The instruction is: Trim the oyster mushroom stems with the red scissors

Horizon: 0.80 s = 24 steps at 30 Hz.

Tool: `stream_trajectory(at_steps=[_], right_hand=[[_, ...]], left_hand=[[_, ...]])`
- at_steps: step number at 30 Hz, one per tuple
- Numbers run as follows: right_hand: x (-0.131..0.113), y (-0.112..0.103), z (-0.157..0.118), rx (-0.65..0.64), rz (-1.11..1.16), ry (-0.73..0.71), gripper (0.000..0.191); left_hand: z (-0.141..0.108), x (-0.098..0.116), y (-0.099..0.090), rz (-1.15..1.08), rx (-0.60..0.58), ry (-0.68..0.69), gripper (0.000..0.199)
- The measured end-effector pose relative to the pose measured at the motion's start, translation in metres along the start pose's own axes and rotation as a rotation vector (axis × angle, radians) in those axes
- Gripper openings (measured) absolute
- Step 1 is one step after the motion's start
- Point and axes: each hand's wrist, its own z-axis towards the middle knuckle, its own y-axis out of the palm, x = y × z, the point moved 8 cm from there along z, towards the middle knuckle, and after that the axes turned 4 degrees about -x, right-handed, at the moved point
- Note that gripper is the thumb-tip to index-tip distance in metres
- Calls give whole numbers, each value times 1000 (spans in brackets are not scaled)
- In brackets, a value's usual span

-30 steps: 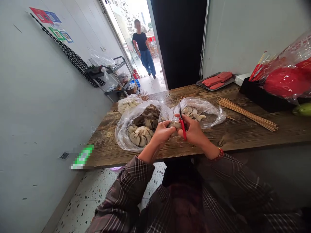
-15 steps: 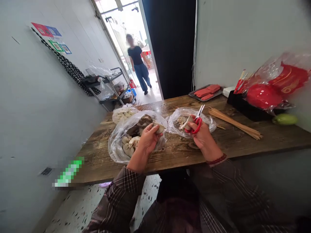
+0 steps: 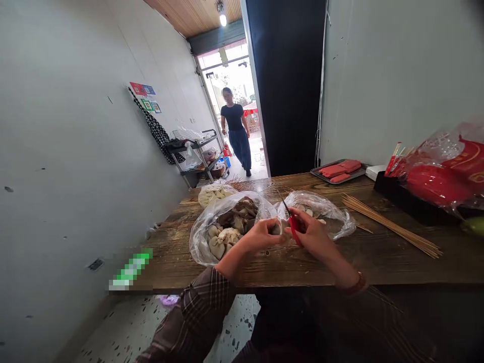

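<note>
Mushroom (image 3: 280, 228), right of the large bag (image 3: 196, 244), is clamped by fingers of the left hand (image 3: 261, 236), scissors (image 3: 296, 233) by those of the right hand (image 3: 314, 237).

Left hand (image 3: 264, 234) gripping mushroom piece (image 3: 282, 227), right hand (image 3: 312, 236) holding red-handled scissors (image 3: 294, 229), frame centre.
</note>
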Motion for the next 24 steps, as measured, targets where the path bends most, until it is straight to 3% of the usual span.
stream_trajectory(at_steps=[3,7,10,12,16,20,24], right_hand=[[15,-22,-6,155,162,28,60],[58,-62,-36,400,262,120,65],[88,-82,-65,522,270,164,62],[101,-87,-77,545,292,189,61],[110,-85,-82,520,321,203,61],[108,-85,-79,524,314,200,60],[98,-85,-79,575,352,165,54]], left_hand=[[-1,24,-39,-50,151,40,41],[-13,65,-135,-300,585,199,38],[-32,75,-199,-359,861,220,26],[-48,73,-230,-374,1044,204,20],[-67,72,-254,-356,1161,243,7],[-71,72,-254,-302,1138,242,8],[-59,74,-247,-218,1097,211,13]])
